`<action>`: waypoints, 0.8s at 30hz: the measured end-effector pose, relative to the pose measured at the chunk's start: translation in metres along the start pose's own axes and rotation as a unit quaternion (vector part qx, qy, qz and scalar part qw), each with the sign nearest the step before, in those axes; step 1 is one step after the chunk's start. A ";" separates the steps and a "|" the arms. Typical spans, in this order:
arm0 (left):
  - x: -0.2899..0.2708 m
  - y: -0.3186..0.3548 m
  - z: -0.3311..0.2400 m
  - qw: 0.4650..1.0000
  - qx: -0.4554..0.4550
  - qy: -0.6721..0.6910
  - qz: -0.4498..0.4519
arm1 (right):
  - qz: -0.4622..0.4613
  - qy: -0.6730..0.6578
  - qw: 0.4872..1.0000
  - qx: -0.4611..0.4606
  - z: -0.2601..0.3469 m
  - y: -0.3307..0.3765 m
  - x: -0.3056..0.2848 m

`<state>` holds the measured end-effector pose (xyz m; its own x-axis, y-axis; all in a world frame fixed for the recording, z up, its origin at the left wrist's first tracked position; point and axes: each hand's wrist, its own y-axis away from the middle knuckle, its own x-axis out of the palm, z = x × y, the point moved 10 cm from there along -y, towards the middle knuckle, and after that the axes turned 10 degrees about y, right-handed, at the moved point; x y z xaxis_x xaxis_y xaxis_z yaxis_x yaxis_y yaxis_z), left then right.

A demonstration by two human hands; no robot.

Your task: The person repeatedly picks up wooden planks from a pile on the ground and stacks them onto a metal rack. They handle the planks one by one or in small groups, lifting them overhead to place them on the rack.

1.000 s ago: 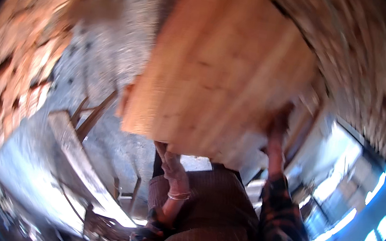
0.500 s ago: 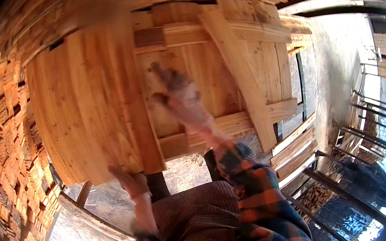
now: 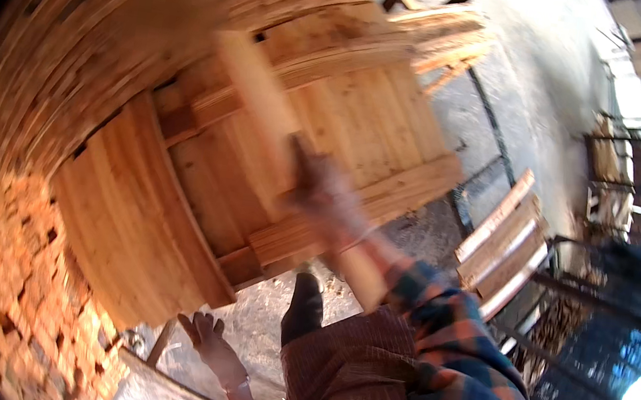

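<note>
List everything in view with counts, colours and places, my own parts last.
Loose plank: one, pale, slanting across centre
Wide panel: one, brown, left of centre
Other flat boards: several, light brown, centre
Stacked timber: many, orange, left and top
Slats: several, brown and pale, right
Frames: several, dark, right
Floor: one, grey, upper right
Apron: one, brown, bottom centre
Sleeves: two, plaid, bottom
Left grip: one, fingers spread, below wide panel
Right grip: one, blurred, on loose plank
</note>
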<state>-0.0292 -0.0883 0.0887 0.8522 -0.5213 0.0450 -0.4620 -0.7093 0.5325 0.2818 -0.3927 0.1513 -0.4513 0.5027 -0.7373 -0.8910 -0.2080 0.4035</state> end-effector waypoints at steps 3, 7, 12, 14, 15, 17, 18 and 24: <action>0.096 0.018 -0.032 0.971 0.034 -0.073 0.224 | -0.244 -0.156 0.919 -0.265 0.113 0.044 0.074; 0.011 -0.096 -0.037 0.927 0.037 -0.307 0.214 | 0.038 -0.149 0.957 -0.246 0.162 0.045 0.113; -0.110 -0.197 -0.069 0.826 0.197 -0.527 0.032 | -0.016 -0.152 0.971 -0.185 0.067 0.024 0.037; -0.058 -0.161 -0.087 0.796 0.211 -0.567 0.004 | -0.011 -0.149 0.985 -0.082 -0.023 0.031 -0.016; -0.015 -0.133 -0.106 0.742 0.224 -0.632 -0.015 | -0.009 -0.158 0.987 -0.026 -0.064 0.036 -0.043; 0.066 -0.104 -0.104 0.882 0.206 -0.411 0.100 | -0.093 -0.135 0.986 0.034 -0.151 0.039 -0.089; 0.113 -0.086 -0.104 0.924 0.191 -0.291 0.156 | -0.105 -0.160 0.978 0.087 -0.190 0.042 -0.111; 0.462 0.057 -0.012 0.901 0.079 -0.186 0.385 | -0.198 -0.343 0.901 0.179 -0.421 0.002 -0.160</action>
<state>0.3410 -0.3638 0.1502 0.1367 -0.9895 0.0465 -0.9350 -0.1134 0.3360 0.3310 -0.8265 0.0419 0.1441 0.9037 -0.4032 -0.8474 0.3231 0.4213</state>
